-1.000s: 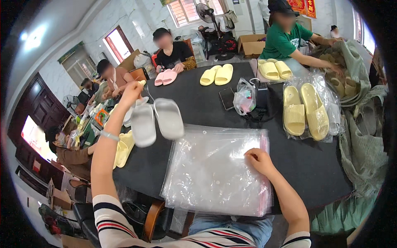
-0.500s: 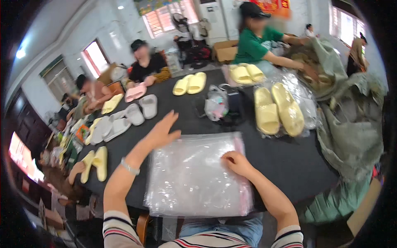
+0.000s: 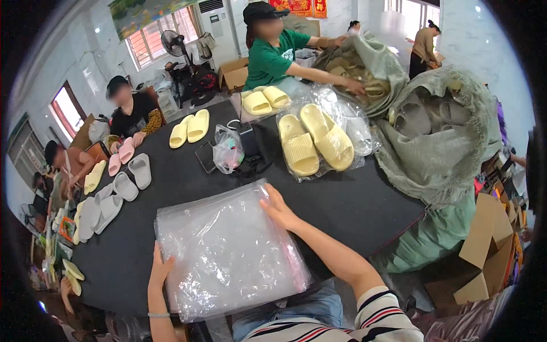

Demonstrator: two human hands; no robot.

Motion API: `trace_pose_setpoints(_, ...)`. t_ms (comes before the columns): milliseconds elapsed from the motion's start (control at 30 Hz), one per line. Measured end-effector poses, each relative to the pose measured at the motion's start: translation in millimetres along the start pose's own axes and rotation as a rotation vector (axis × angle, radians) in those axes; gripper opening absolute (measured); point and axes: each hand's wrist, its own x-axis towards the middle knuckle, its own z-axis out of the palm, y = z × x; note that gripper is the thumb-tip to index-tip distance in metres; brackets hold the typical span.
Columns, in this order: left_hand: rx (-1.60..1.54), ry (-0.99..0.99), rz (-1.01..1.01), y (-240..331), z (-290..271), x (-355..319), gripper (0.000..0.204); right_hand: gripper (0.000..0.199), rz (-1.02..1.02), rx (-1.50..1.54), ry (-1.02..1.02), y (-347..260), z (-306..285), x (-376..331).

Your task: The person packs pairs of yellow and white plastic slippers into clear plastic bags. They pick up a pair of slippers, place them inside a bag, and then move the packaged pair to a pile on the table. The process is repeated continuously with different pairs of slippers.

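Note:
A stack of clear plastic bags [image 3: 222, 251] lies turned at a slant at the table's near edge, a pink strip along its right side. My left hand [image 3: 159, 265] grips its left edge, thumb over the top. At the far right corner, my right hand [image 3: 277, 208] holds the side with its thumb on the upper face. Fingertips beneath the edges are partly hidden. Beyond the stack are a phone [image 3: 205, 158], a small clear bag [image 3: 228, 149] of coloured items, and yellow slippers [image 3: 317, 139] on clear plastic.
Grey slippers [image 3: 108, 205] and other pairs line the black table's [image 3: 336, 211] left side. Large woven sacks [image 3: 436, 142] bulge at the right, one holding slippers. A co-worker in green [image 3: 270, 60] reaches into a sack. An opened cardboard box [image 3: 484, 256] stands lower right.
The view has swung right. My left hand has come down from over the table to the stack's left edge. My right hand has shifted to its far right corner, and the stack is turned.

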Motion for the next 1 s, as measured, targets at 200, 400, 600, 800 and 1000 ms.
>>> trace_pose_setpoints(200, -0.122, 0.117, 0.077, -5, 30, -2, 0.097, 0.068, -0.229, -0.446, 0.382, -8, -84, 40)
trace_pose_setpoints(400, 0.004, 0.185, 0.165, -35, 20, 3, 0.098, 0.057, 0.052, -1.659, 0.051, -74, -187, 77)
trace_pose_setpoints(600, 0.109, 0.190, 0.179, -3, 22, -4, 0.095, 0.044, -0.016, -1.281, -0.134, -109, -212, 73)
trace_pose_setpoints(800, -0.019, 0.200, 0.351, -19, 22, -3, 0.066, 0.022, 0.022, -0.791, -0.259, -227, -165, 56)
trace_pose_setpoints(1000, 0.021, 0.152, 0.322, -4, 16, -15, 0.043, 0.030, 0.111, 0.137, -0.314, -300, -104, 42)
